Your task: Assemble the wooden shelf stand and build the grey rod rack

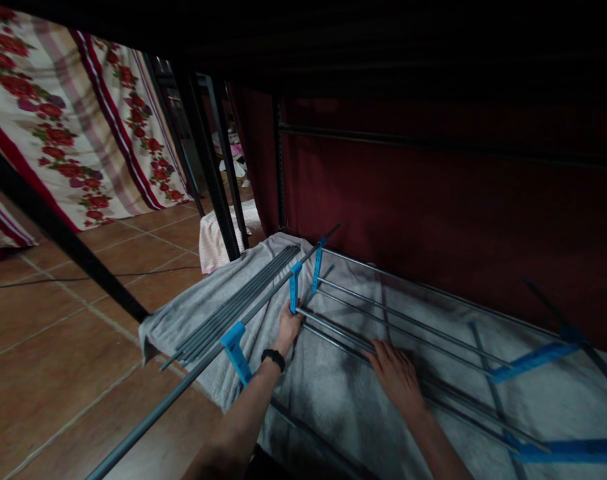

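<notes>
While the long grey metal rail (203, 363) with its blue plastic connectors (236, 350) lay slanted across the grey towel's (333, 393) left edge, the left hand (287, 327) was grasping one connector on it and the right hand (396, 373) rested flat, released, on the thin crossbars (413, 327). Several crossbars appeared seated; a bundle of loose grey rods (238, 303) near the towel's far left corner suggested assembly was only partly complete.

This looks like a room in a home. A flowered red-and-white cloth (68, 127) hangs beside dark metal bed frame posts (208, 153). The floor is brown terracotta tile (48, 347).
</notes>
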`<action>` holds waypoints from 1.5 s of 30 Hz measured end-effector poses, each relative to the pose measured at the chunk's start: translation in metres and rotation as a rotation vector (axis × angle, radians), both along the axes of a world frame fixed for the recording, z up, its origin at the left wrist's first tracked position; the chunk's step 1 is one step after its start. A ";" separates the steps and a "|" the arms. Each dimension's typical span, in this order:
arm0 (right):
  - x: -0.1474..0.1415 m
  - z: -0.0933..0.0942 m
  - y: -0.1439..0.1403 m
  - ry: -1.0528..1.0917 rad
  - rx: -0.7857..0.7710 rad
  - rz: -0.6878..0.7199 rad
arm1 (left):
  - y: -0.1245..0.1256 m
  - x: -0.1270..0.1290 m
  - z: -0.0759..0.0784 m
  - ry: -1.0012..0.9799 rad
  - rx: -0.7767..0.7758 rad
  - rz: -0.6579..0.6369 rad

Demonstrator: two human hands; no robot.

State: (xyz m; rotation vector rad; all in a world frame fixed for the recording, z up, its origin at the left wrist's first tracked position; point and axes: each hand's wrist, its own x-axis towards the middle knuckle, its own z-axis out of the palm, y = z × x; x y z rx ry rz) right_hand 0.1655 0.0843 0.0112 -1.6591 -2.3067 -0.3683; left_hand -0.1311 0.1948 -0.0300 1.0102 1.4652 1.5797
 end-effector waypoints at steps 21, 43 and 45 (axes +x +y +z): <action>0.014 0.007 -0.001 -0.031 -0.106 0.080 | -0.005 -0.004 -0.001 0.084 -0.022 -0.109; 0.073 -0.005 -0.041 0.029 0.086 -0.275 | 0.008 -0.016 0.005 0.407 -0.190 -0.108; 0.076 -0.004 -0.038 0.010 0.073 -0.271 | 0.006 -0.015 0.007 0.437 -0.212 -0.100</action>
